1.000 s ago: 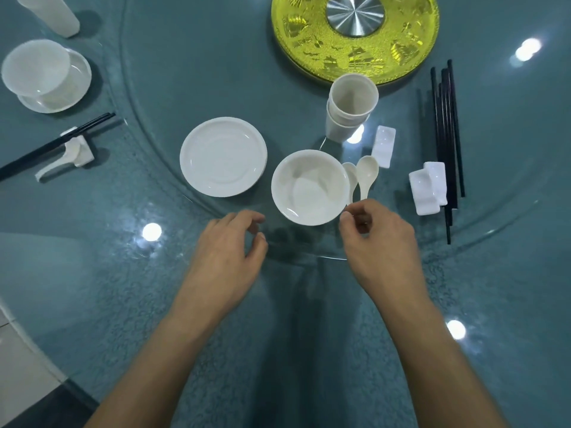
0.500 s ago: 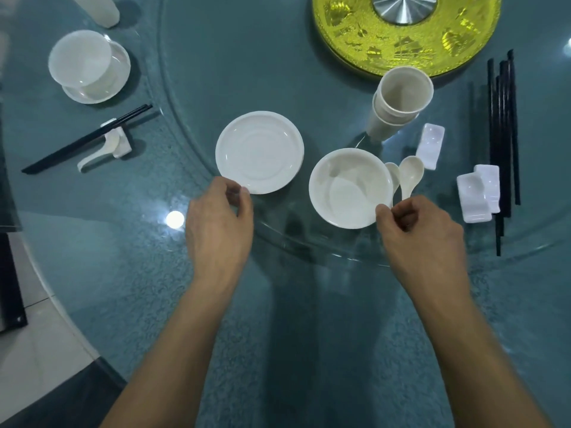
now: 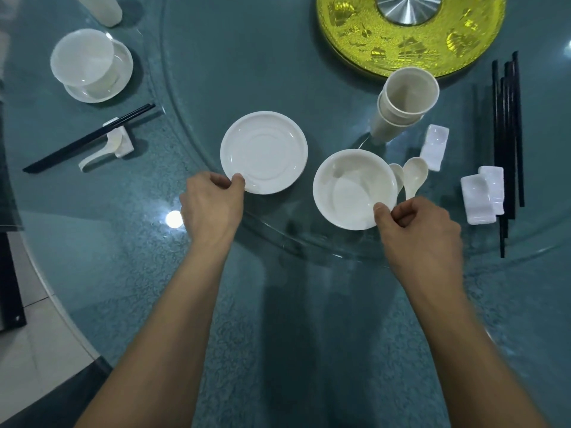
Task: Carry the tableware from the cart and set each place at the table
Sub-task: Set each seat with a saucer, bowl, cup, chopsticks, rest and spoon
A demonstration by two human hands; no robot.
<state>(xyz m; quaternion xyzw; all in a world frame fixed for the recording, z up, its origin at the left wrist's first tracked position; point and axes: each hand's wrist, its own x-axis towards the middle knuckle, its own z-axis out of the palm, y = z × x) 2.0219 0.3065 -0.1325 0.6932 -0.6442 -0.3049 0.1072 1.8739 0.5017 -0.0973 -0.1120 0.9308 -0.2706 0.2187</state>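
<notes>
L hand (image 3: 213,208) has come fwd since half a sec ago. It was just short of the plate (image 3: 264,151); now the thumb tip sits on the plate's near-left rim w/ fingers curled in a pinch. Can't tell how far they reach under. R hand (image 3: 420,230) is unchanged, thumb & forefinger pinching the near-right rim of the bowl (image 3: 352,186). Both pieces sit on the glass turntable (image 3: 247,72) close to its near edge, plate left of bowl, not touching.

Step in hand, I'd judge: bring plate + bowl down to the tabletop (image 3: 108,242) by its near edge. To do it well:
- Lift clear of the turntable lip, don't drag.
- Rim pinches are thin, so keep both level.
- The spoons (image 3: 414,177) lie right against the bowl's right side, so raise it straight up first.
- Plate down first, then bowl centred on it, like the set bowl-on-saucer (image 3: 83,57) near the far-left edge.
</notes>
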